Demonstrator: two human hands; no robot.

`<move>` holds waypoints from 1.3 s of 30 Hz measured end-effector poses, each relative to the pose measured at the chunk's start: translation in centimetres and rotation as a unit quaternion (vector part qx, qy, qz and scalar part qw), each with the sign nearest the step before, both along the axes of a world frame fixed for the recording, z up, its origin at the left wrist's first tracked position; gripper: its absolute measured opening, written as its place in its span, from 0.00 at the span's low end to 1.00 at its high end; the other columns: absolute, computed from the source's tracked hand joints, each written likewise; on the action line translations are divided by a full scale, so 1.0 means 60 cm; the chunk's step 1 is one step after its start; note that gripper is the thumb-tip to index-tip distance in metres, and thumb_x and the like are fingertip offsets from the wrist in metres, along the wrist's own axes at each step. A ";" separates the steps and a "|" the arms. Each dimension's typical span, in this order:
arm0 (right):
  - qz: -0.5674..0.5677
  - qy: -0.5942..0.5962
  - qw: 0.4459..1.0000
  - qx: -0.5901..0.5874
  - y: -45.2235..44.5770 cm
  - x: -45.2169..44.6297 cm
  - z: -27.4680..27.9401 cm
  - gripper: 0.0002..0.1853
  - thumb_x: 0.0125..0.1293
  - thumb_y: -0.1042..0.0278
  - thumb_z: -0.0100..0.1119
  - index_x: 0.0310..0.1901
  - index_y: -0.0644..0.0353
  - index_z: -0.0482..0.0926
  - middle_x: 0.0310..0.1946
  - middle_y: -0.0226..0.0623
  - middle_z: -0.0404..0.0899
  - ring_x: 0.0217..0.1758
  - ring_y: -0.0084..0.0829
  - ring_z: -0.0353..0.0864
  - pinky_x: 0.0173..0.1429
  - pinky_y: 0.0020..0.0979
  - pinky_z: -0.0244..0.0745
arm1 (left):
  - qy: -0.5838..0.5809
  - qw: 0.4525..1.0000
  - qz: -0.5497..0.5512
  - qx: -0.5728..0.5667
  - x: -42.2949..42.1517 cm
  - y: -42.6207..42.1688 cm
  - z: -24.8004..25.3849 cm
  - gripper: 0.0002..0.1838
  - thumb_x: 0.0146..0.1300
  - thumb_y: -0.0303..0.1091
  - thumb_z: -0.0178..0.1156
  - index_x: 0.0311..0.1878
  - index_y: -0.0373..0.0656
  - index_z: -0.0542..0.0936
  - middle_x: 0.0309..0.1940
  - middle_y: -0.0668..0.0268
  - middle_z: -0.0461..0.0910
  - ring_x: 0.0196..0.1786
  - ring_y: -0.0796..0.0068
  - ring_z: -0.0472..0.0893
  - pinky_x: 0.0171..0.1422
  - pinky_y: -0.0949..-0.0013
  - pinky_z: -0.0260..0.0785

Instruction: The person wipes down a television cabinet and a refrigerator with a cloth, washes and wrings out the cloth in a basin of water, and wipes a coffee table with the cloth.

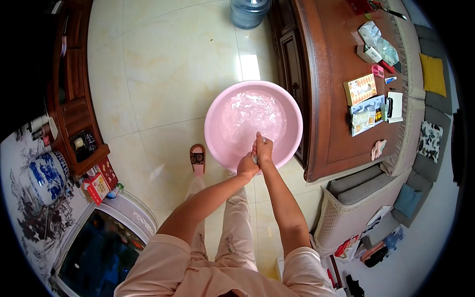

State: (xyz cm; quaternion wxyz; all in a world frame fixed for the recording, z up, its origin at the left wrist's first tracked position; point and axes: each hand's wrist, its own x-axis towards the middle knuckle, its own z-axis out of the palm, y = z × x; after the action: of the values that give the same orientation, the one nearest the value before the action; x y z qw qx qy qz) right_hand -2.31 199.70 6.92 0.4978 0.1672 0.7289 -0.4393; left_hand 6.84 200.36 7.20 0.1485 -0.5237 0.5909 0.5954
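Note:
A round pink basin (217,128) holds clear, rippling water, with bright glints on its surface. Over the near part of the basin, my two hands are pressed together. My left hand (248,166) is closed at the lower left, and my right hand (263,149) is closed just above it and to the right. Between them shows a small pale, greyish piece of something, mostly hidden by the fingers, which I cannot make out.
A brown wooden table (331,143) with boxes, a tissue pack and a pink cloth (378,149) stands at the right. A water jug (250,14) is at the top. At lower left are a fish tank (101,247) and a blue-white vase (48,177).

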 end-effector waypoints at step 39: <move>-0.004 -0.028 0.993 -0.117 0.119 -0.019 0.062 0.22 0.66 0.50 0.51 0.56 0.54 0.71 0.51 0.30 0.73 0.55 0.24 0.70 0.54 0.28 0.67 | 0.159 0.910 0.222 0.313 0.089 -0.037 0.044 0.29 0.48 0.33 0.66 0.56 0.41 0.70 0.42 0.63 0.79 0.46 0.70 0.79 0.49 0.68 0.71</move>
State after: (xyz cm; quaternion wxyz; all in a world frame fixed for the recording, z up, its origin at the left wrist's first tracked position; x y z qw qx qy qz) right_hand -3.44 206.87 10.62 0.5323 0.1227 0.6577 -0.5186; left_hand 12.16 198.13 9.85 0.0732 -0.4665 0.2585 0.8427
